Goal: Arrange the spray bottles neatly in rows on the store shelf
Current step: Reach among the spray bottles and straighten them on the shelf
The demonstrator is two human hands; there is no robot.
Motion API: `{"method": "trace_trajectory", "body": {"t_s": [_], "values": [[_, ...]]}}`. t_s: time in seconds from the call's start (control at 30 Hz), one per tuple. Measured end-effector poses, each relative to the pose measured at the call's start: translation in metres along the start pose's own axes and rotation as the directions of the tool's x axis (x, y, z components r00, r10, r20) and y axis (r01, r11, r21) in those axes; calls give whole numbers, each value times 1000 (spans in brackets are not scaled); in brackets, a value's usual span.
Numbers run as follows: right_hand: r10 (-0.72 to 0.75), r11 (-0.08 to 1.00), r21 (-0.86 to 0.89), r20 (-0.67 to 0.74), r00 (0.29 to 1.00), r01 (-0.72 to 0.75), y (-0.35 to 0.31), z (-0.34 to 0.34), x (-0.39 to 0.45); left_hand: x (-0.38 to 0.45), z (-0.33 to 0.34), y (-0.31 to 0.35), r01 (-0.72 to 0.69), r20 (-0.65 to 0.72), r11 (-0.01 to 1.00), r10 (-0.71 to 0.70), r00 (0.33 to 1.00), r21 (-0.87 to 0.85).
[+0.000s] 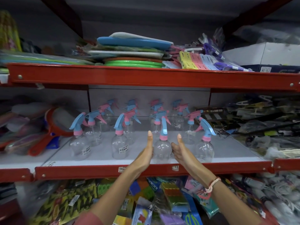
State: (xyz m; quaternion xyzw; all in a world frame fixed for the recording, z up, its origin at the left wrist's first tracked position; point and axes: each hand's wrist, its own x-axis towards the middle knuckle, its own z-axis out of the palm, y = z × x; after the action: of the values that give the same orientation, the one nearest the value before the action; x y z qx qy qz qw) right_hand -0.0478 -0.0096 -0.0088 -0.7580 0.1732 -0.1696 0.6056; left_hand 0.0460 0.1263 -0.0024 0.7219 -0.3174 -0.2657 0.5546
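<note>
Red-edged store shelving fills your view, and the white middle shelf (227,153) carries the clear spray bottles. Your hands sit on either side of one front-row bottle (162,149), the third from the left, which has a blue trigger head and a pink collar. Your left hand (146,151) is flat and upright, fingers together and pointing away from you, its palm against the bottle's left side. Your right hand (178,149) mirrors it on the bottle's right side, fingers spread loosely and the thumb near the glassy wall. Neither hand is closed around the bottle; both are open, pressing or nearly pressing it between the palms, and I cannot tell whether the right palm truly touches.

That bottle stands upright near the front edge of the shelf. To its left stands another front-row bottle (119,147) with a price sticker, and further left one more (79,147). To the right, just beyond your right hand, stands a fourth front bottle (204,149), its blue trigger tilted to the right. Behind them further spray bottles (129,122) run in rows toward the grey back panel, with pink and blue heads mixed.

A pink thread bracelet (213,184) circles your right wrist. On the shelf above lies a stack of green and orange plastic plates (133,63). Left of the bottles lies a red strainer (53,122).
</note>
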Motion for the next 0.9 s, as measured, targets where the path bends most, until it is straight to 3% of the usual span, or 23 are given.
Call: {"method": "trace_trajectory", "body": {"t_s": [0.17, 0.3, 0.37, 0.43, 0.57, 0.73, 0.9], "values": [[-27, 997, -70, -125, 992, 18, 0, 10, -10, -12, -3, -4, -35, -78, 999, 36, 996, 5], [-286, 958, -142, -432, 855, 249, -4, 30, -22, -24, -24, -13, -179, -292, 982, 154, 944, -59], [-366, 930, -138, -414, 833, 340, -13, 47, -27, -29, -40, -20, -254, -440, 965, 203, 875, -59], [-386, 922, -117, -346, 855, 369, -22, 66, -26, -34, -56, -25, -290, -570, 956, 219, 792, -37], [-269, 962, -98, -147, 952, 256, -30, 109, -8, -36, -89, -32, -250, -666, 967, 215, 714, 43], [-102, 995, -9, 18, 995, 102, -38, 145, 21, -28, -118, -36, -137, -498, 991, 116, 859, -6], [-43, 999, 16, 79, 996, 42, -41, 159, 34, -18, -130, -39, -98, -313, 986, 52, 948, -132]]}}
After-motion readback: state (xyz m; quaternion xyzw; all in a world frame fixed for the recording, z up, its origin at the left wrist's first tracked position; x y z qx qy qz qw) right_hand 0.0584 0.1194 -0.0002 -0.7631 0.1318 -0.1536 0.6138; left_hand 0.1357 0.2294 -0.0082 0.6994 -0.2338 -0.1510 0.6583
